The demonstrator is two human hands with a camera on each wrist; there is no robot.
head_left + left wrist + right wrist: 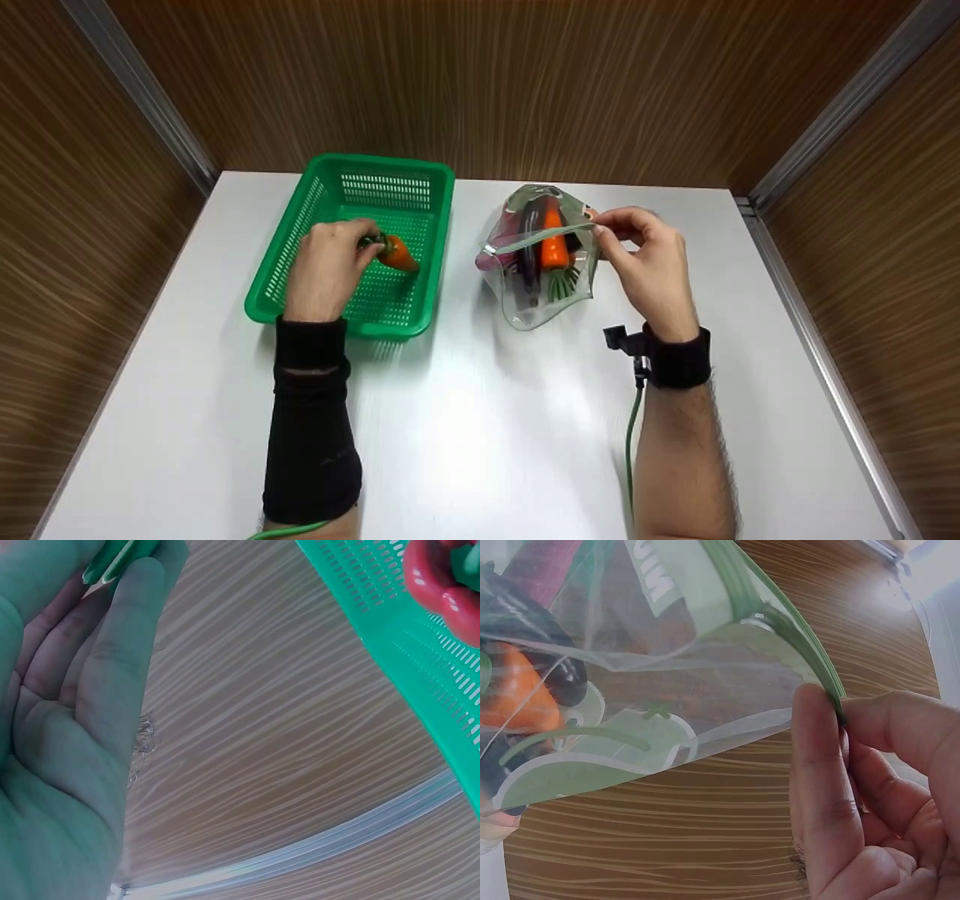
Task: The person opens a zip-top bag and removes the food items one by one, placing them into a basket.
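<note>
My left hand reaches into a green plastic basket and grips an orange carrot by its green top. In the left wrist view the left hand pinches a green stem, and the basket wall shows at the upper right. My right hand pinches the green zip edge of a clear plastic bag and holds its mouth open. Inside the bag lie an orange carrot and a dark eggplant. The right wrist view shows the right hand pinching the bag rim.
The basket and bag sit on a white table with wood-grain walls on three sides and metal corner strips. A green cable runs from my right wristband along the forearm.
</note>
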